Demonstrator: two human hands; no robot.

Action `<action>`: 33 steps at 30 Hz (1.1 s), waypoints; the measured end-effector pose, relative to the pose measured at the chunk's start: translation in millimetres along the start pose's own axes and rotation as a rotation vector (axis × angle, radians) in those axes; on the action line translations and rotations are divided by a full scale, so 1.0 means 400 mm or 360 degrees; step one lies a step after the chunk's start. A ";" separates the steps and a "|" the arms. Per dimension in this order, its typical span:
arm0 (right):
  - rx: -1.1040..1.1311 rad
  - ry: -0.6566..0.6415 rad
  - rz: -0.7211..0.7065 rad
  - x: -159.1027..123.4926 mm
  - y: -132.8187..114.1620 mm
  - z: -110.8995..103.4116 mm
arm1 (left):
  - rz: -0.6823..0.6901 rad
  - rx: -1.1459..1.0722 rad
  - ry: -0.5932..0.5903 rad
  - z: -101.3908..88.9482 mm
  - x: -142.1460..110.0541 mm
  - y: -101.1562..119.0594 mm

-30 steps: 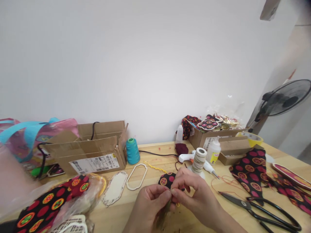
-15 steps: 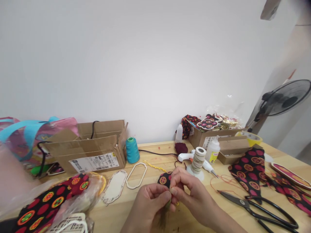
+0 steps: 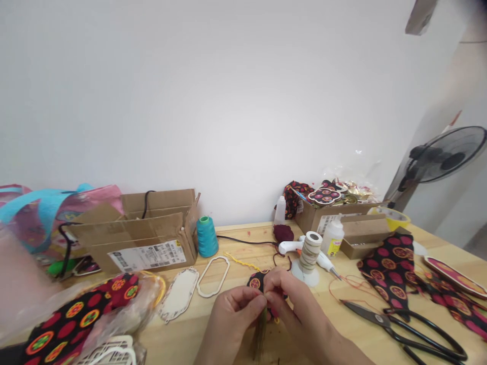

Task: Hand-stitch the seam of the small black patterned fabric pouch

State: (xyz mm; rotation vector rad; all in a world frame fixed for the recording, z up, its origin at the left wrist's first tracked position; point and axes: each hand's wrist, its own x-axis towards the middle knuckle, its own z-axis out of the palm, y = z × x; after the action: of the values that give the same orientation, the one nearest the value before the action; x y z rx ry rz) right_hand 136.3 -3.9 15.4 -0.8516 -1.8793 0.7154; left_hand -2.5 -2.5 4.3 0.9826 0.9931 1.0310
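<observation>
My left hand (image 3: 232, 324) and my right hand (image 3: 294, 309) meet low in the middle of the wooden table (image 3: 190, 329). Both pinch the top of an olive tassel (image 3: 259, 332) that hangs down between them. Behind the fingertips lies a small black fabric piece with pink and orange circles (image 3: 258, 280), partly hidden by my right hand. A yellow cord (image 3: 243, 262) runs back from it.
Black scissors (image 3: 403, 327) lie to the right beside patterned fabric (image 3: 391, 266). A glue gun (image 3: 300, 248), tape spool (image 3: 309, 251), glue bottle (image 3: 332, 237) and teal thread cone (image 3: 207, 236) stand behind. Cardboard boxes (image 3: 144, 238) sit at the back, two wooden oval frames (image 3: 198, 284) left of centre.
Both hands have shifted slightly left and toward me while keeping their pinch on the tassel. Everything else on the table is as before.
</observation>
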 end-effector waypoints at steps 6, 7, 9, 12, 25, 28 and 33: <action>0.0020 0.0144 0.0070 0.001 -0.011 0.015 | -0.0004 -0.0048 0.0026 -0.005 0.007 -0.012; 0.0071 0.0146 0.0116 0.002 -0.011 0.017 | 0.0003 -0.0070 0.0007 -0.005 0.006 -0.011; 0.0201 0.0134 0.0214 0.003 -0.008 0.020 | 0.0020 -0.0119 -0.0072 -0.003 0.003 -0.007; 0.0376 0.0114 0.0356 0.002 -0.002 0.022 | 0.0046 -0.0154 -0.0128 0.002 -0.002 0.001; 0.0590 0.0138 0.0448 0.002 0.001 0.024 | 0.0223 -0.0208 0.0145 -0.005 -0.006 -0.001; 0.0612 0.0133 0.0451 0.003 -0.003 0.025 | 0.0213 -0.0277 0.0179 -0.002 -0.005 0.001; 0.0541 0.0126 0.0414 0.005 -0.008 0.026 | 0.0146 -0.0417 0.0187 0.002 -0.001 0.001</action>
State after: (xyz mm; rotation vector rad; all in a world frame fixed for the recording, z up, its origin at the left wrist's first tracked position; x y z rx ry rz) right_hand 125.4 -5.3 14.5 -0.8949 -1.5327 1.1083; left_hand -1.8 -3.1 4.9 0.7638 0.8873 1.2720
